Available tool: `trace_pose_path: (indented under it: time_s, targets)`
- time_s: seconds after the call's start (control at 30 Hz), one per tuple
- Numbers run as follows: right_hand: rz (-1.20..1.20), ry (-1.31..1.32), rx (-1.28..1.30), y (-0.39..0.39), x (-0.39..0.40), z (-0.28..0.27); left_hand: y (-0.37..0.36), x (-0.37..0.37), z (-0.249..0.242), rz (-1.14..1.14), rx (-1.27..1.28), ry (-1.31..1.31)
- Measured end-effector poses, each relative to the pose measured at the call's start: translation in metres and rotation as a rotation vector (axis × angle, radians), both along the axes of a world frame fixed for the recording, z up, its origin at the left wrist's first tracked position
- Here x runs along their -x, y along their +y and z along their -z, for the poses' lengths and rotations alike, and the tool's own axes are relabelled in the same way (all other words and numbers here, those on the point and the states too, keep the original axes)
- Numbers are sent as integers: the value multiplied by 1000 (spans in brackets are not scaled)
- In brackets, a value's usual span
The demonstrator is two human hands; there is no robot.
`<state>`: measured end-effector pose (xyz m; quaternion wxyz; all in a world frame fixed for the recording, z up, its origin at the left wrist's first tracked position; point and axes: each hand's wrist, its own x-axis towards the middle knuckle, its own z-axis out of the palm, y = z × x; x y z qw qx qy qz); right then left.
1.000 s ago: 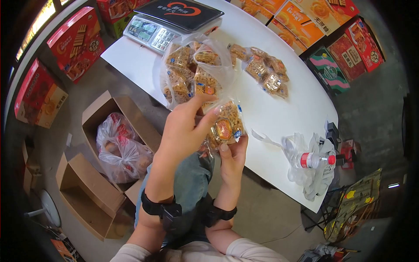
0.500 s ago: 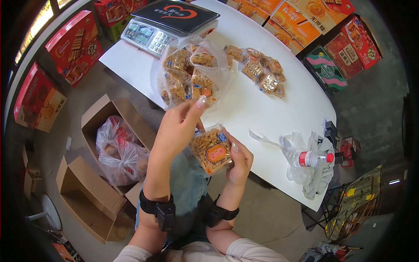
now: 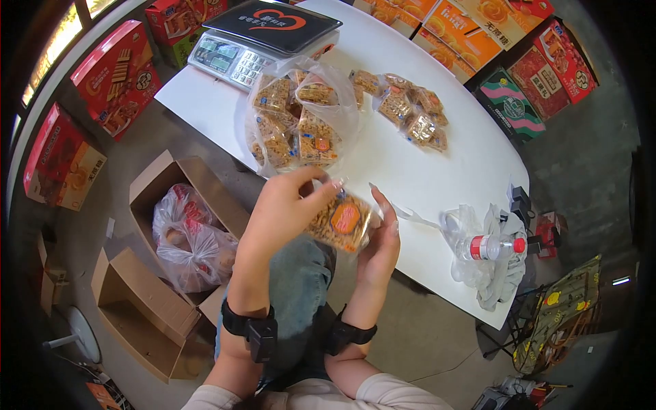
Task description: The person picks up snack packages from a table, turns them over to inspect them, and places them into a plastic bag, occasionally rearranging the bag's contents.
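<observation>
A wrapped snack packet (image 3: 339,222) with an orange label is held over my lap, in front of the table edge. My left hand (image 3: 287,205) pinches its upper left corner between thumb and fingers. At the packet's right edge is my right hand (image 3: 383,239), its fingers raised and apart and its palm side near the wrapper. Just beyond my left hand, an open clear plastic bag (image 3: 345,123) of similar packets stands on the white table (image 3: 471,164). Several loose packets (image 3: 410,109) lie to the right of the bag.
A scale (image 3: 239,58) stands at the table's back left. A bottle (image 3: 488,247) lies on crumpled plastic bags at the right. On the floor at left are open cardboard boxes (image 3: 140,311), one holding a filled plastic bag (image 3: 188,239). Red snack boxes (image 3: 116,78) stand behind.
The packet has turned and tilted between my hands. My left hand has moved down onto its upper corner, while my right fingers have lifted and spread from its edge.
</observation>
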<state>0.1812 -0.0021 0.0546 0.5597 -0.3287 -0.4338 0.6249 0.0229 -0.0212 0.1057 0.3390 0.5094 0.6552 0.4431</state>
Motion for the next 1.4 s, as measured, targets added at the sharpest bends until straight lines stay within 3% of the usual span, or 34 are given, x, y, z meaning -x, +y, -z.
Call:
trace_pose_path:
  time_s: [0.07,0.13,0.2,0.57,0.67,0.73,0.9,0.97,1.1,1.13,1.17,1.2,1.27,1.4]
  targets:
    - [9,86,-35,-1,5,-2,2,-1,0,-74,-17,-34]
    - [-104,-171,-82,-3,7,-8,5,0,0,-245,0,-54]
    - [-171,-72,-25,-3,6,0,7,-1,1,-237,-15,-32]
    - [-15,-170,-58,5,13,8,10,6,14,-337,-31,73]
    - [5,-209,-60,8,19,8,9,13,22,-499,-77,171]
    - [-18,-213,-93,12,26,6,7,17,25,-733,-136,424]
    - [36,-237,-277,33,55,-5,5,33,44,-567,56,485]
    - [133,-607,-820,52,69,-9,8,38,42,-510,134,199]
    - [57,-838,-943,83,108,6,10,49,40,-583,-99,-10]
    - [66,-1070,-1001,90,118,20,10,51,37,-575,-119,-8]
    - [76,-1305,-1048,94,126,26,10,53,34,-514,-201,-299]
    - [92,-1305,-1055,93,132,22,10,53,33,-442,-275,-589]
    - [85,-1433,-1087,87,140,16,12,51,31,-458,-325,-550]
    - [21,-1431,-1140,99,143,21,12,45,28,-548,-269,-523]
